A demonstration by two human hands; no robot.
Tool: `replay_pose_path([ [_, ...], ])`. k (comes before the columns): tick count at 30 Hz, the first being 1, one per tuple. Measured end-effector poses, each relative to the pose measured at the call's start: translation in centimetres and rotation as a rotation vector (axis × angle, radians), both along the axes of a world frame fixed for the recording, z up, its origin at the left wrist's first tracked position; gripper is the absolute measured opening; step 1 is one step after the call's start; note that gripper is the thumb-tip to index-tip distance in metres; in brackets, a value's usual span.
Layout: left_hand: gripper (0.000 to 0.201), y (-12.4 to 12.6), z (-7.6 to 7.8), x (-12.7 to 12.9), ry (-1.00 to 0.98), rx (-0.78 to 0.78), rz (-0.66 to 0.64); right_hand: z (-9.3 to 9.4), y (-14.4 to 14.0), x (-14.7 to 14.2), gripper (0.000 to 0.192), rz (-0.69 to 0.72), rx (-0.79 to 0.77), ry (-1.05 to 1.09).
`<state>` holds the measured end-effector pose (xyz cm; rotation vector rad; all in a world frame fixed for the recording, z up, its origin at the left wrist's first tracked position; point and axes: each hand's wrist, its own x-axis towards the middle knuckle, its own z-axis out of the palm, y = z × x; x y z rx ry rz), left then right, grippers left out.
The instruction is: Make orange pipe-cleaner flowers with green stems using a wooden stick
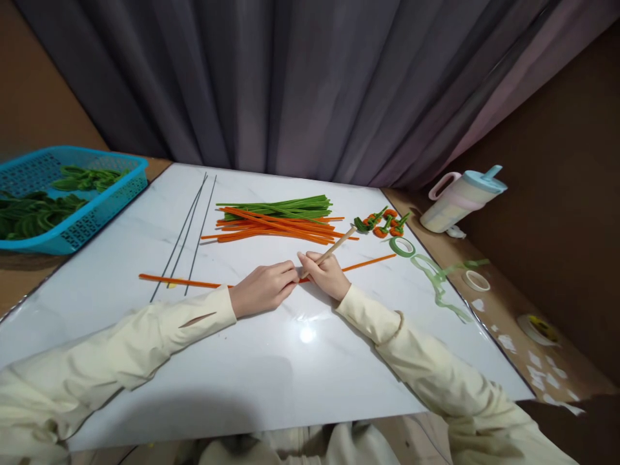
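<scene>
1. Orange pipe cleaner (184,281) lies flat across the white board (271,361), passing under both hands.
2. Right hand (328,274) is closed around a wooden stick (334,247); left hand (264,287) pinches the pipe cleaner beside it.
3. Step looks like starting a wrap (judging); next needs tight winding.

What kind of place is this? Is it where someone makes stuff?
Probably a home craft table. Orange and green pipe cleaners lie in a pile on the white tabletop, rolls of green floral tape sit nearby, and a few finished little twisted pieces rest beside them.
</scene>
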<state>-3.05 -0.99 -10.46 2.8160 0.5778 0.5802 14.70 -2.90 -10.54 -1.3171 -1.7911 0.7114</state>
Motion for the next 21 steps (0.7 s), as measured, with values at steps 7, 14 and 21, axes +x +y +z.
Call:
replay_pose_path([
  [7, 0.020, 0.0, -0.3, 0.0, -0.009, -0.010, 0.021, -0.5, -0.1, -0.1, 0.048, 0.078, -0.002, -0.041],
  [14, 0.021, 0.1, 0.4, -0.1, -0.010, 0.016, 0.023, -0.8, 0.0, -0.1, 0.047, 0.096, 0.023, -0.070],
  [21, 0.023, -0.7, 1.3, -0.4, -0.043, 0.260, 0.032, -0.2, 0.1, -0.1, 0.049, 0.036, -0.011, 0.002],
])
